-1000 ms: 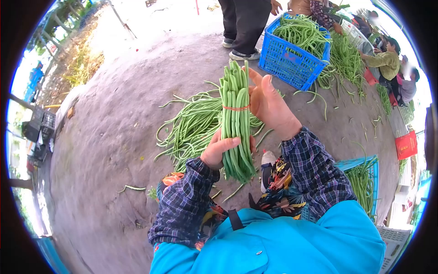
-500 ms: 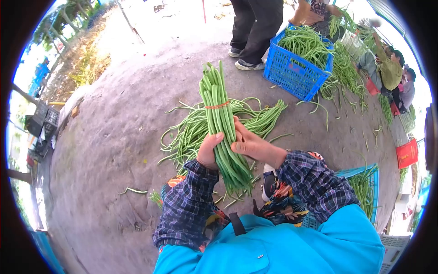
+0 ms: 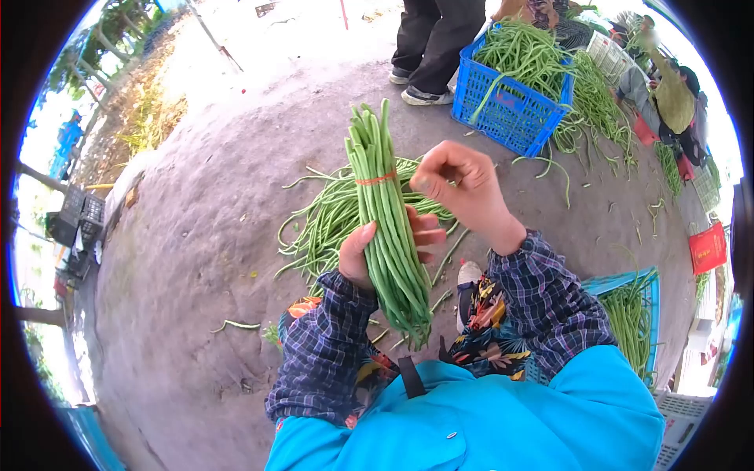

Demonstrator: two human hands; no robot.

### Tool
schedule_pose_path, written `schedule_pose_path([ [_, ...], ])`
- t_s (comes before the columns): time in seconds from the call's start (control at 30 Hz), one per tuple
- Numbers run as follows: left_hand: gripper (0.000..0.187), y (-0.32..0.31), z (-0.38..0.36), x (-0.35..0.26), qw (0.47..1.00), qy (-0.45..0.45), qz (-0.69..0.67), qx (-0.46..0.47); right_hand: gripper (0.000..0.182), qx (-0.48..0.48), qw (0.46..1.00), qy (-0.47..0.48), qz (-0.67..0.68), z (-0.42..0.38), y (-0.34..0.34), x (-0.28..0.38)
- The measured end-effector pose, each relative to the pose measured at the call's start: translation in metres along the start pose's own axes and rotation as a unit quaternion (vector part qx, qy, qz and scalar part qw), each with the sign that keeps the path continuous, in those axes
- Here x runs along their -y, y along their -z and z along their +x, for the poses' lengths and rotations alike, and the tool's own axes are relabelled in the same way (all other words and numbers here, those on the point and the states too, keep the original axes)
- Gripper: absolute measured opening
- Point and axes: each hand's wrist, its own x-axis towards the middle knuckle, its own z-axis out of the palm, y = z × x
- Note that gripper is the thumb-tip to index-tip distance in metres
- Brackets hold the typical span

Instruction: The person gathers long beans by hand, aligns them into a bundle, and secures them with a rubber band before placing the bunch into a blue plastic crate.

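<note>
Left hand (image 3: 357, 255): grip closed round long, slim green bean bundle (image 3: 392, 250), near centre, thin red band (image 3: 375, 180) already on. Right hand (image 3: 473, 187) beside it, grip narrow, seemingly empty. Loose green beans (image 3: 323, 224) beyond, unbanded.

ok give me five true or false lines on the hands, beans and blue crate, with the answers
1. The left hand holds the bundle. True.
2. The right hand grips the bundle. False: the right hand is raised beside it, not touching.
3. The band is blue. False: the band is red.
4. Loose beans lie on the ground. True.
5. The blue crate is empty. False: beans fill the blue crate.
</note>
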Motion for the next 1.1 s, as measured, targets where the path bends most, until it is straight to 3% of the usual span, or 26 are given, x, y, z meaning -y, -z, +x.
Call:
schedule_pose_path([
  [0.03, 0.071, -0.008, 0.001, -0.001, 0.999, -0.025, 0.007, -0.026, 0.019, 0.062, 0.995, -0.031, -0.072, -0.003, -0.002, 0.002],
  [0.2, 0.069, 0.000, 0.002, -0.008, 0.992, -0.038, 0.102, -0.071, 0.031, 0.047, 0.981, -0.035, -0.186, -0.003, -0.014, -0.003],
  [0.3, 0.067, 0.003, 0.004, -0.009, 0.988, -0.049, 0.124, -0.072, 0.032, 0.048, 0.994, -0.063, -0.078, -0.004, -0.012, -0.010],
  [0.43, 0.065, -0.001, 0.003, -0.011, 0.984, -0.053, 0.147, -0.086, 0.031, 0.051, 0.992, -0.113, -0.035, -0.001, -0.009, -0.007],
  [0.5, 0.061, 0.002, 0.001, -0.011, 0.984, -0.055, 0.142, -0.090, 0.029, 0.077, 0.984, -0.077, -0.143, -0.001, -0.007, -0.005],
  [0.57, 0.059, 0.013, -0.001, -0.013, 0.980, -0.041, 0.178, -0.083, 0.030, 0.064, 0.984, -0.057, -0.157, -0.004, -0.012, -0.007],
  [0.6, 0.058, -0.006, 0.004, -0.010, 0.970, -0.102, 0.189, -0.110, 0.031, 0.054, 0.978, -0.017, -0.198, -0.005, -0.016, -0.006],
  [0.63, 0.060, -0.007, 0.006, -0.011, 0.968, -0.109, 0.202, -0.103, 0.031, 0.045, 0.970, 0.019, -0.239, -0.006, -0.017, -0.005],
  [0.77, 0.054, 0.007, -0.003, -0.011, 0.946, -0.101, 0.279, -0.134, 0.033, 0.072, 0.983, 0.029, -0.164, -0.005, -0.016, -0.019],
  [0.8, 0.051, 0.007, -0.003, -0.011, 0.927, -0.102, 0.335, -0.135, 0.034, 0.054, 0.966, 0.085, -0.237, -0.005, -0.016, -0.019],
  [0.9, 0.042, -0.003, 0.000, -0.010, 0.936, -0.093, 0.284, -0.186, 0.035, 0.046, 0.953, 0.039, -0.298, -0.004, -0.017, -0.010],
  [0.97, 0.039, -0.005, 0.001, -0.008, 0.945, -0.100, 0.254, -0.180, 0.034, 0.039, 0.966, -0.009, -0.255, -0.004, -0.021, -0.008],
  [1.07, 0.039, -0.001, 0.007, -0.008, 0.956, -0.162, 0.173, -0.173, 0.035, 0.012, 0.932, 0.174, -0.318, -0.003, -0.023, -0.028],
  [1.1, 0.039, 0.003, 0.006, -0.010, 0.956, -0.164, 0.172, -0.174, 0.035, 0.015, 0.932, 0.175, -0.318, -0.005, -0.022, -0.028],
])
